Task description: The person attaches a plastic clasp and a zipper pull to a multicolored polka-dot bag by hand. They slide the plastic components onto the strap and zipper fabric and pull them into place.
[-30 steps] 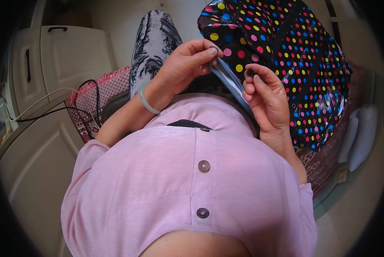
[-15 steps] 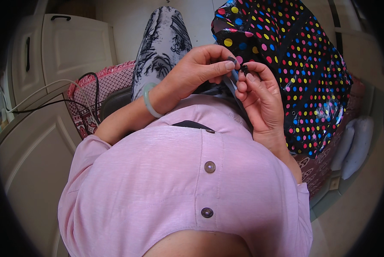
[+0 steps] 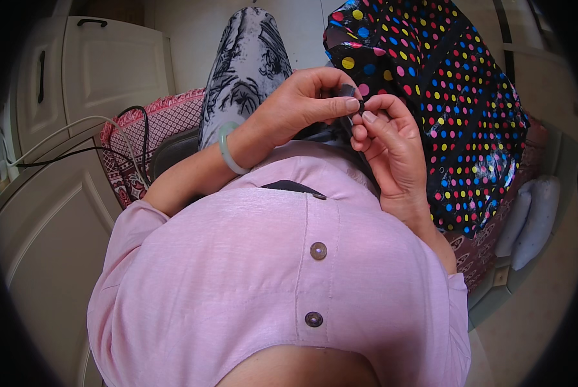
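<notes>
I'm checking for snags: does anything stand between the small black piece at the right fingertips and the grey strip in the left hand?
Nothing visible does. The black piece, at the fingertips of the right hand, is close beside the grey strip in the left hand; both are partly hidden.

A strip (image 3: 349, 91) lies between the left hand (image 3: 302, 104) and right hand (image 3: 395, 145), before the torso (image 3: 250, 264). Cabinets (image 3: 118, 77) stand left, behind cables (image 3: 146, 132); a sheet (image 3: 460, 145) spreads right.
</notes>
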Available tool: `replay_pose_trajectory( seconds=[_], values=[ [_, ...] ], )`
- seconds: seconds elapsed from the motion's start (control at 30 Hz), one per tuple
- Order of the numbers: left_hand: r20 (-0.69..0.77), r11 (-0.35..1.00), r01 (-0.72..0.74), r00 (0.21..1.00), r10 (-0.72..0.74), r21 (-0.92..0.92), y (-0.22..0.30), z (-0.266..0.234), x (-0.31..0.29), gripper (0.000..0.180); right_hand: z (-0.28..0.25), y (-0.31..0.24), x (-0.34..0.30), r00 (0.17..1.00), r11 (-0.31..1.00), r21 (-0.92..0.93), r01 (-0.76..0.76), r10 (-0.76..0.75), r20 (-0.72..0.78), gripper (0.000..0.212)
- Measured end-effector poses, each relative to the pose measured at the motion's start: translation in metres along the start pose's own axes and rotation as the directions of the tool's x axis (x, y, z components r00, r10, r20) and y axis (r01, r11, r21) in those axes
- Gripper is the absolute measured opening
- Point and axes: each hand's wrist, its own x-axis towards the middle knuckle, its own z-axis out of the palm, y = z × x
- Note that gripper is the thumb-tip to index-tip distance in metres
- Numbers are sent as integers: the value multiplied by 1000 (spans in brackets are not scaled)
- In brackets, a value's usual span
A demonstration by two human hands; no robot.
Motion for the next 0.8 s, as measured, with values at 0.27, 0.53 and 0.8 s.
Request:
replay_pose_trajectory(
  seconds=[0.27, 0.53, 0.8],
  values=[
    [-8, 999, 27, 1000, -27, 43, -4, -3, 1, 19, 10, -1, -6, 989, 935, -328, 136, -148, -12, 20],
    [-20, 996, 25, 1000, -23, 85, -7, -4, 2, 20, 3, 3, 3, 795, 231, -831, 506, -499, 345, 12],
    [-69, 998, 25, 997, -21, 60, -9, -3, 4, 22, -2, 2, 11, 770, 142, -859, 493, -531, 354, 7]
  ],
)
